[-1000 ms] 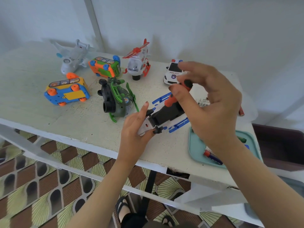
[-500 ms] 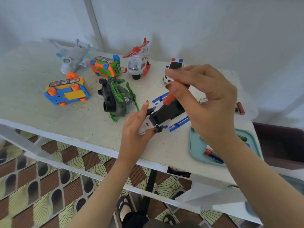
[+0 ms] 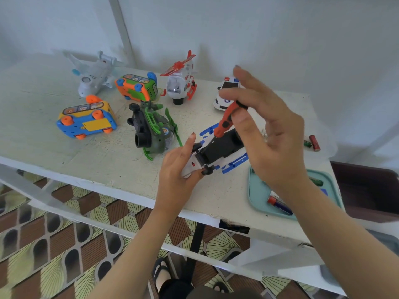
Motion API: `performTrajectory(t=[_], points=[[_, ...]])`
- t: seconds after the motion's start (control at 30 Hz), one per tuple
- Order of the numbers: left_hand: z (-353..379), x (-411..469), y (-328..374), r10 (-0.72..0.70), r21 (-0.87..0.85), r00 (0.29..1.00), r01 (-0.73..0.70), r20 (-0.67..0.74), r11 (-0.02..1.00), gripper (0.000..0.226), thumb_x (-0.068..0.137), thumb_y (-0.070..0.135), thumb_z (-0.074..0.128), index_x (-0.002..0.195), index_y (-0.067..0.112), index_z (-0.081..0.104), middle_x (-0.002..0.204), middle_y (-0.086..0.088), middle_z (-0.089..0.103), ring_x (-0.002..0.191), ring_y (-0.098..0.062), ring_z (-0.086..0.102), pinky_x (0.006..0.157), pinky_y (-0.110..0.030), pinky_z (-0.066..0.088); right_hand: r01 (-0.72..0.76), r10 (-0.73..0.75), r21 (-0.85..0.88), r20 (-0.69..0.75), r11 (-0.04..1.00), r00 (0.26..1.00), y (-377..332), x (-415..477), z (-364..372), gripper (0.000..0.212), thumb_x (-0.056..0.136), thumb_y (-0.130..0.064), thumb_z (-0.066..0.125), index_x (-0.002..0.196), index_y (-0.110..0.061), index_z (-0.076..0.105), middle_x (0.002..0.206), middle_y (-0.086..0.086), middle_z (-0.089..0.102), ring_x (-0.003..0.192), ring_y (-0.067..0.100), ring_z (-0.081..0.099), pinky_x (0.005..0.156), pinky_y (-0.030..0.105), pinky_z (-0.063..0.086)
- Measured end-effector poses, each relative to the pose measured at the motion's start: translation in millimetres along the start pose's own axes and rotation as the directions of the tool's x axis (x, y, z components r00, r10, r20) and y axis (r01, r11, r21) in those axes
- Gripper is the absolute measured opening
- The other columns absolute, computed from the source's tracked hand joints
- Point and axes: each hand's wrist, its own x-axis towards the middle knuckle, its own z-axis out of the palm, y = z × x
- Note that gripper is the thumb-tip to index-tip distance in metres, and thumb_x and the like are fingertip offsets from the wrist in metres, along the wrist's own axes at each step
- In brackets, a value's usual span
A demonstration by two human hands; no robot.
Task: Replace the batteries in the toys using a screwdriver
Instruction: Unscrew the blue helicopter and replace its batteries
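Screwdriver is standing tilted on white-blue toy w/ R hand pinching its handle, L hand gripping toy near front edge of table, betw. green helicopter & tray.

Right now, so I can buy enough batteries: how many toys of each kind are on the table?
Plane: 1
Buses: 2
Helicopters: 2
Police car: 1
White-and-blue toy, in the left hand: 1
Total: 7
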Motion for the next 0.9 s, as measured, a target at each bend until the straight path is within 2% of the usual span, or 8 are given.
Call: performTrajectory(t=[0.1,0.23,0.3,0.4,0.5,0.67,0.8,0.9], points=[[-0.1,-0.2,0.3,-0.01,-0.012,1.0,0.01,-0.001,1.0,0.069,0.083,0.034,0.064,0.143,0.036,0.029,0.116,0.01,0.052,0.104,-0.018,0.054,0.094,-0.033,0.047,0.02,-0.023,-0.042,-0.077,0.999,0.997,-2.7,-0.2,4.0,0.018,0.086,-0.02,0.066,0.104,-0.019,0.066,0.105,0.001,0.06,0.109,0.024,0.057,0.095,0.035,0.046],[0.3,0.0,-0.5,-0.01,-0.003,1.0,0.01,-0.002,1.0,0.069,0.084,0.033,0.062,0.144,0.036,0.029,0.116,0.011,0.052,0.104,-0.013,0.051,0.093,-0.034,0.046,0.047,-0.056,-0.098,-0.085,0.994,0.995,-4.5,0.6,5.4,0.021,0.087,-0.014,0.067,0.108,-0.014,0.067,0.088,0.001,0.068,0.09,0.019,0.062,0.091,0.031,0.046],[0.3,-0.1,-1.4,-0.006,-0.001,1.0,0.006,-0.001,1.0,0.07,0.084,0.034,0.061,0.146,0.038,0.028,0.114,0.011,0.052,0.103,-0.013,0.05,0.093,-0.035,0.046,0.038,-0.042,-0.081,-0.057,0.996,0.997,-3.9,0.9,4.7,0.02,0.09,-0.013,0.062,0.109,-0.008,0.067,0.091,-0.002,0.069,0.091,0.017,0.065,0.095,0.041,0.046],[0.1,-0.4,-1.8,0.006,-0.001,1.0,-0.006,0.003,1.0,0.077,0.085,0.033,0.062,0.149,0.047,0.022,0.115,0.01,0.052,0.103,-0.014,0.05,0.093,-0.035,0.047,0.056,-0.06,-0.144,-0.021,0.988,0.998,-0.2,0.6,4.0,0.021,0.093,-0.007,0.053,0.109,-0.006,0.067,0.089,0.003,0.072,0.107,0.018,0.064,0.104,0.042,0.041],[0.3,-0.5,-2.6,0.0,0.004,1.0,0.0,0.004,1.0,0.072,0.084,0.032,0.064,0.146,0.039,0.028,0.115,0.01,0.052,0.103,-0.015,0.051,0.093,-0.035,0.046,0.078,-0.081,-0.186,-0.007,0.979,0.997,-1.1,2.9,1.4,0.025,0.092,-0.006,0.052,0.111,-0.011,0.067,0.117,0.009,0.066,0.124,0.024,0.054,0.107,0.039,0.039],[-0.1,0.4,0.4,0.009,-0.009,1.0,-0.009,-0.006,1.0,0.075,0.084,0.033,0.064,0.147,0.047,0.026,0.115,0.015,0.051,0.105,-0.019,0.054,0.094,-0.037,0.047,0.136,-0.144,-0.174,-0.04,0.975,0.989,-5.6,5.3,2.8,0.019,0.084,-0.025,0.07,0.102,-0.02,0.068,0.095,-0.002,0.061,0.098,0.019,0.059,0.09,0.052,0.044],[0.1,0.5,0.6,-0.007,-0.023,1.0,0.007,-0.009,1.0,0.075,0.084,0.035,0.064,0.147,0.046,0.027,0.114,0.018,0.05,0.105,-0.016,0.052,0.095,-0.033,0.046,0.076,-0.088,-0.192,-0.052,0.978,0.995,-6.1,3.5,4.8,0.02,0.087,-0.019,0.068,0.106,-0.019,0.066,0.088,-0.008,0.068,0.098,0.007,0.063,0.115,0.047,0.025],[0.8,-0.7,-1.1,-0.01,-0.009,1.0,0.01,-0.002,1.0,0.077,0.081,0.033,0.072,0.145,0.034,0.031,0.115,0.022,0.049,0.103,-0.015,0.053,0.096,-0.02,0.041,0.053,-0.052,-0.161,0.011,0.985,0.999,-2.5,1.4,3.7,0.021,0.093,-0.006,0.056,0.112,-0.013,0.063,0.081,-0.004,0.071,0.107,0.003,0.062,0.119,0.048,0.016]])
